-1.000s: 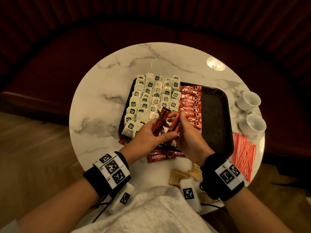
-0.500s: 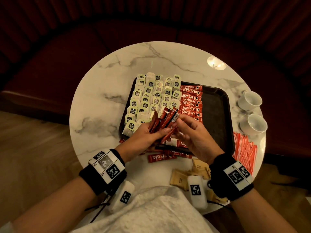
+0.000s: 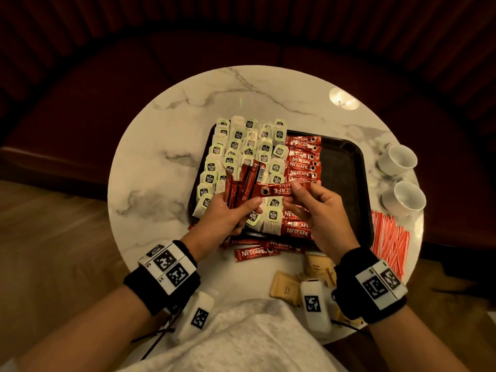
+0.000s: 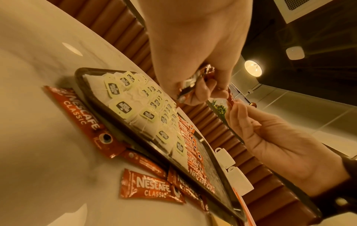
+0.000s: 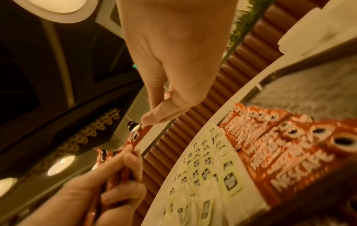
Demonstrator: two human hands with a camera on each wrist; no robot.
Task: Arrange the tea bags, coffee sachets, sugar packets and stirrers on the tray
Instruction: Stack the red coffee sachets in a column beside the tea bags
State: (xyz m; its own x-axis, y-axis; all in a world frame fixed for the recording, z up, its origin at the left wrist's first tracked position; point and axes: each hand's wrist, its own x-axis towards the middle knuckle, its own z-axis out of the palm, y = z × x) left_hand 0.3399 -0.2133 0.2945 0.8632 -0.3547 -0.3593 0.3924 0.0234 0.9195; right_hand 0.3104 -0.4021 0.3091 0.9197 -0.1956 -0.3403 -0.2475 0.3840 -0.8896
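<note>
A black tray [image 3: 341,178] sits on the round marble table. Its left part is filled with tea bags [image 3: 241,149], and a column of red coffee sachets [image 3: 303,162] lies beside them. Over the tray's near edge my left hand [image 3: 241,208] grips a fanned bundle of sachets [image 3: 243,181]. My right hand [image 3: 294,193] pinches the end of one sachet [image 3: 276,189], held level, its other end at the bundle. In the left wrist view the left hand [image 4: 193,45] grips the bundle [image 4: 190,85]. In the right wrist view the right hand [image 5: 154,117] pinches the single sachet [image 5: 135,137].
Loose sachets [image 3: 255,253] lie on the table just in front of the tray. Brown sugar packets [image 3: 285,288] are near the table's front edge. A heap of red-and-white stirrers [image 3: 389,237] lies right of the tray, with two white cups [image 3: 400,158] beyond it.
My right hand has drawn one sachet sideways from the bundle and turned it level. The left hand keeps the rest, now fanned a little wider.
</note>
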